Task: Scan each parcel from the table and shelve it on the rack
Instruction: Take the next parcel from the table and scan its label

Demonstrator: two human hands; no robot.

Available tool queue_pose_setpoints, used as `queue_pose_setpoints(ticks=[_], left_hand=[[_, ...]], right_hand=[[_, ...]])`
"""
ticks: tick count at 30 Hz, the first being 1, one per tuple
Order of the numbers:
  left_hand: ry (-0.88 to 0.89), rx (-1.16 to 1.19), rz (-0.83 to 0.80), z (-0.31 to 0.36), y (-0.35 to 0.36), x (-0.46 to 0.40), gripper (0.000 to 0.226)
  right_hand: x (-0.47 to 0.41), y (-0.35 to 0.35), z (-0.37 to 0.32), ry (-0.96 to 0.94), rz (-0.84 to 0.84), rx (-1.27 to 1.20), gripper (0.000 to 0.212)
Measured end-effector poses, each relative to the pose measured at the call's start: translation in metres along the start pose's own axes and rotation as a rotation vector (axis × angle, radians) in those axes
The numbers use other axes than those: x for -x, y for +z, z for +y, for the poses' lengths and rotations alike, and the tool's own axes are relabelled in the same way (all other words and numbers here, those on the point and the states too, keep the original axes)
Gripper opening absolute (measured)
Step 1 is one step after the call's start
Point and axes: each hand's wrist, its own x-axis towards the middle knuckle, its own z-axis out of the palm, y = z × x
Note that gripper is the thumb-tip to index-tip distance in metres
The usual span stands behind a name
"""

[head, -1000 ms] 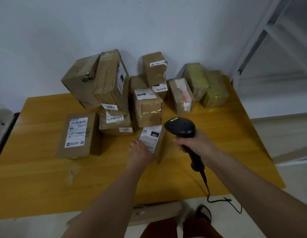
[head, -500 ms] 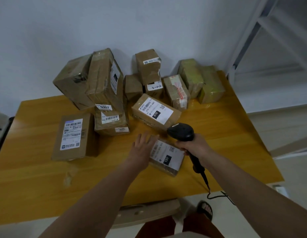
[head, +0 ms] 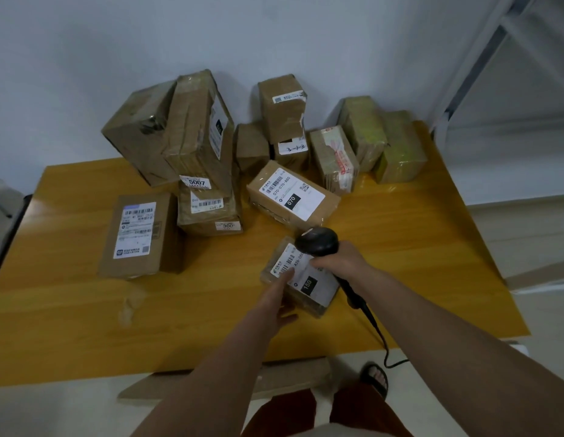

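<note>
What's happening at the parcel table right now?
Left hand grips small brown label-150 parcel. Right hand holds black handheld scanner over it. Nothing blocking.

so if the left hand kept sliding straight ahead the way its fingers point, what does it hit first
Probably the scanner head held by the right hand, just past the 150 parcel the left hand grips; depth is unclear, so it might pass underneath toward the 070 parcel.

Left hand (head: 279, 299) grips the "150" parcel (head: 301, 279) — right hand (head: 340, 260) apparently aims the scanner (head: 318, 242) at it.
</note>
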Motion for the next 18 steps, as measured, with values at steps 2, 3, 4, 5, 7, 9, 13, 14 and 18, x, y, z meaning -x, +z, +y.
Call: queue_pose_setpoints(ticks=[2,3,4,5,7,9,13,14,18], left_hand=[[0.036,0.002,0.03,-0.001,0.0,-0.005,0.041],[0.055,0.002,0.055,-0.001,0.001,-0.006,0.039],[0.076,-0.008,0.083,-0.002,0.002,-0.008,0.037],[0.099,-0.026,0.114,-0.003,0.004,-0.009,0.037],[0.149,-0.041,0.141,-0.006,0.005,-0.013,0.044],[0.217,0.009,0.121,-0.007,0.005,-0.014,0.052],[0.366,0.045,0.122,-0.001,0.004,-0.004,0.053],[0.407,0.029,0.132,0.001,0.004,-0.001,0.055],[0.545,-0.014,0.128,0.02,0.004,0.016,0.052]], right_hand=[[0.001,-0.001,0.003,0.003,-0.007,0.015,0.019],[0.002,-0.002,0.005,0.003,-0.013,0.028,0.023],[0.004,-0.002,0.007,0.001,-0.021,0.035,0.024],[0.006,-0.002,0.009,-0.004,-0.028,0.035,0.024],[0.009,-0.002,0.011,-0.014,-0.026,0.029,0.024],[0.012,-0.003,0.012,-0.031,-0.002,0.013,0.024],[0.019,-0.013,0.003,-0.085,0.033,-0.071,0.016],[0.022,-0.016,-0.001,-0.103,0.031,-0.092,0.013],[0.032,-0.027,-0.019,-0.178,0.054,-0.175,0.015]])
